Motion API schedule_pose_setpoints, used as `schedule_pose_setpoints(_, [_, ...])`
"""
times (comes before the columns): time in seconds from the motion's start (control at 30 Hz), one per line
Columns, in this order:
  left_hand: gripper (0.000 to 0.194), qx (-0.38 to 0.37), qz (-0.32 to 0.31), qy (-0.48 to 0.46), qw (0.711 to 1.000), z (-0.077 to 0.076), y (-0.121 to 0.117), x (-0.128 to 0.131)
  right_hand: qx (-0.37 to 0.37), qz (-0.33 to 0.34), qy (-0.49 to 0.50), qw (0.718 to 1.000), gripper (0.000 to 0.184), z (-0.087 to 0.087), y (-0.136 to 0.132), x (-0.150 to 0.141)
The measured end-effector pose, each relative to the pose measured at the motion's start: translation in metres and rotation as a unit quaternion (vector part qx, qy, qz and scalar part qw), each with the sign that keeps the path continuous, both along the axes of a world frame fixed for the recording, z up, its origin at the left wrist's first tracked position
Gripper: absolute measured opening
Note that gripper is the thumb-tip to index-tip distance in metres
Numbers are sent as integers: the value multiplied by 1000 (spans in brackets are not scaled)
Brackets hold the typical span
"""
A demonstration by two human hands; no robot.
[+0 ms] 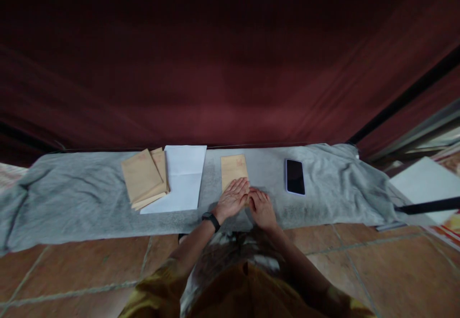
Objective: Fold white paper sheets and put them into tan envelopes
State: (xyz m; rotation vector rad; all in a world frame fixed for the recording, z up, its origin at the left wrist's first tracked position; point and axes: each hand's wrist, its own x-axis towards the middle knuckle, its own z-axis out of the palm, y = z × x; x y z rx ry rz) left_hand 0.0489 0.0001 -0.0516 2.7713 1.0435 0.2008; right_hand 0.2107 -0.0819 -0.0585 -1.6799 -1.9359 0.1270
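A small tan paper envelope (233, 165) with faint reddish print near its top right lies on the grey cloth in front of me. My left hand (232, 200), with a black watch on the wrist, rests flat across its lower part, fingers stretched out. Beside it, my right hand (263, 209) is laid at the envelope's lower right edge, fingers slightly bent and touching near the left fingertips. The envelope's bottom end is hidden under both hands.
To the left, several tan envelopes (142, 176) overlap white paper sheets (187, 179). A phone (295, 177) with a dark screen lies right of my hands. Grey cloth (86, 188) covers the narrow surface; a dark red fabric wall (230, 88) rises behind it.
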Motion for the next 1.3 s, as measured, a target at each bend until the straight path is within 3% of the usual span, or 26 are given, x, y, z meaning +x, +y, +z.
schedule_pose_setpoints(0.4, [47, -34, -4, -67, 997, 7, -20, -33, -6, 10, 19, 1000, 26, 3, -2, 1])
schedule_pose_setpoints(0.6, [42, -7, 4, -50, 999, 12, -31, -47, -11, 13, 17, 1000, 25, 1, -2, 1])
schedule_pose_setpoints(0.87, [59, 6, 2, 27, 1000, 19, -35, -62, -9, 7, 15, 1000, 25, 1, -2, 1])
schedule_pose_setpoints(1.13, [64, 5, 12, 1, 1000, 21, -40, -64, -7, 7, 20, 1000, 27, 3, -3, 0])
schedule_pose_setpoints(1.3, [46, 13, 16, -27, 999, 15, -44, -64, -10, 8, 17, 1000, 28, 2, -4, 1])
